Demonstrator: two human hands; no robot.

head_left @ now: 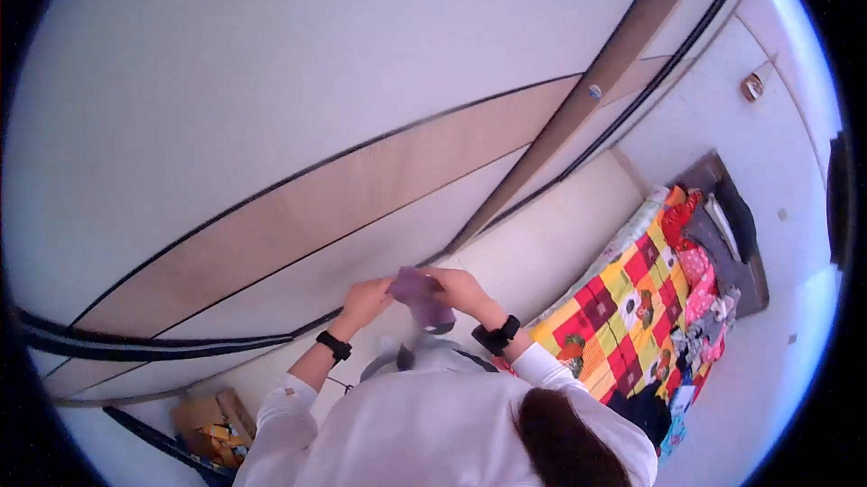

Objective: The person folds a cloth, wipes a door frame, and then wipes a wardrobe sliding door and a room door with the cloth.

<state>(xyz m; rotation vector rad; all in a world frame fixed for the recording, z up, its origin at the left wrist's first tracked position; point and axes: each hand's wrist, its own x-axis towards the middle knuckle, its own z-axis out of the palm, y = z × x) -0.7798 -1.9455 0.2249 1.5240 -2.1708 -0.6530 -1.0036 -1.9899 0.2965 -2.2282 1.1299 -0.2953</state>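
Observation:
A small purple sock (420, 295) with a darker grey end hangs between my two hands, in front of my body. My left hand (366, 301) pinches its left upper edge. On the other side, my right hand (459, 292) grips the upper right of the same sock, with some of its fingers hidden behind the fabric. Both wrists carry black bands, and white sleeves cover my forearms.
A large pale wardrobe-like panel (298, 62) with a wood-coloured band rises ahead. To the right stands a bed (596, 306) with a checked cover and piled clothes (700, 333). An open cardboard box (194, 415) sits at lower left.

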